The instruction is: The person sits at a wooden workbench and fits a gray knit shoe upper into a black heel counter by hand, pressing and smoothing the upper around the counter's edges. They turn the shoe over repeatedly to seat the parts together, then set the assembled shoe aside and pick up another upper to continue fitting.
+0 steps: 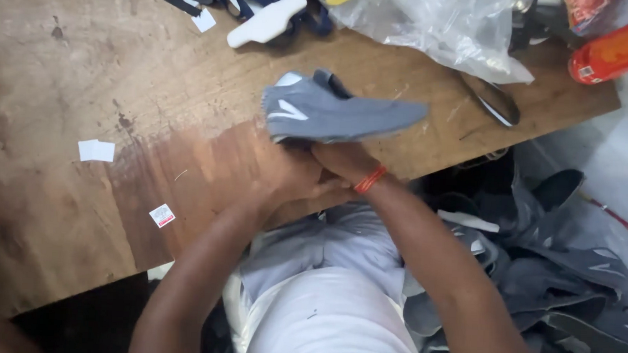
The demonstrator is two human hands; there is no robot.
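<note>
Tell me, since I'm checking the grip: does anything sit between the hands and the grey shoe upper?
Nothing visible does. Both hands, left and right, press directly under the grey fabric shoe upper with white stripes, at the edge of the wooden table. The orange wristband sits behind the right hand, clear of the grip.

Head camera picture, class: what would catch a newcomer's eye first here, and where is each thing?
A grey shoe upper with white stripes sits mid-frame, held over the wooden table by the left hand and right hand. A pile of similar grey uppers lies lower right. A red can sits top right.
</note>
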